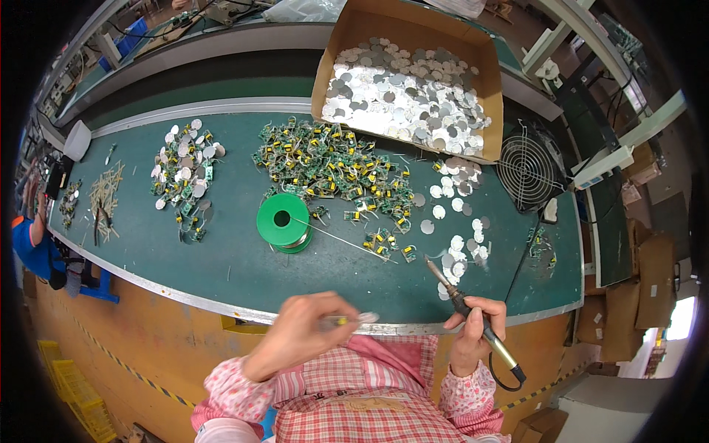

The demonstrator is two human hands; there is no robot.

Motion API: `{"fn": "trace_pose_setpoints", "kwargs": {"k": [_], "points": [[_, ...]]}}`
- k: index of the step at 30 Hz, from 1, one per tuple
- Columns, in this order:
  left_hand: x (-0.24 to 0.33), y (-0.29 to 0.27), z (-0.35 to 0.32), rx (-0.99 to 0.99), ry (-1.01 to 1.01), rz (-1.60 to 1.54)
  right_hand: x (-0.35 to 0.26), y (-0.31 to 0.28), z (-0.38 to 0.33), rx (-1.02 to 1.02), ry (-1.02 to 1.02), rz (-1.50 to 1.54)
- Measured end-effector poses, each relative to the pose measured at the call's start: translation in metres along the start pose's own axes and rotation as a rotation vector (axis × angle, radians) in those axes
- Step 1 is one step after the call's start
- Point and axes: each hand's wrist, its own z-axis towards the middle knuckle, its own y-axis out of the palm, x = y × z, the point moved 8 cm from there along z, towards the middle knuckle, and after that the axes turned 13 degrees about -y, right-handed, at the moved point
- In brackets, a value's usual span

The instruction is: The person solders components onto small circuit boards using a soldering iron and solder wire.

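My right hand (pixel 476 332) is closed round the dark handle of a soldering iron (pixel 456 297), with its tip pointing up and left over the bench. My left hand (pixel 303 332) pinches a small circuit board with a yellow part (pixel 340 321) just above the bench's front edge. A pale round metal disc (pixel 368 317) shows at that board's end, blurred, and I cannot tell whether they are joined. Beyond my hands stands a green solder spool (pixel 272 221), a length of solder wire (pixel 347 242) reaching from it to the right. Loose metal discs (pixel 456 255) lie near the iron's tip.
Behind the spool spreads a heap of small circuit boards (pixel 332 162). A cardboard box (pixel 493 96) of discs stands at the back, beside a fan with a round grille (pixel 526 166). Boards with discs (pixel 185 166) form another pile on the left. Another person's blue sleeve (pixel 29 236) shows far left.
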Motion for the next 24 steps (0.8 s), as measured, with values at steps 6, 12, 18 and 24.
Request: {"fn": "trace_pose_setpoints", "kwargs": {"k": [6,12,18,24], "points": [[0.012,-0.112,-0.050,0.737,-0.031,0.540,0.015,-0.015,-0.001,0.036,0.016,0.000],[0.032,-0.069,-0.043,0.740,0.218,0.518,0.015,-0.018,-0.001,0.076,0.023,-0.012],[0.040,0.024,0.032,0.579,0.363,0.456,0.012,-0.005,-0.005,-0.036,0.106,0.007],[0.025,0.039,0.052,0.542,0.337,0.524,0.019,0.003,-0.011,-0.116,0.163,0.030]]}}
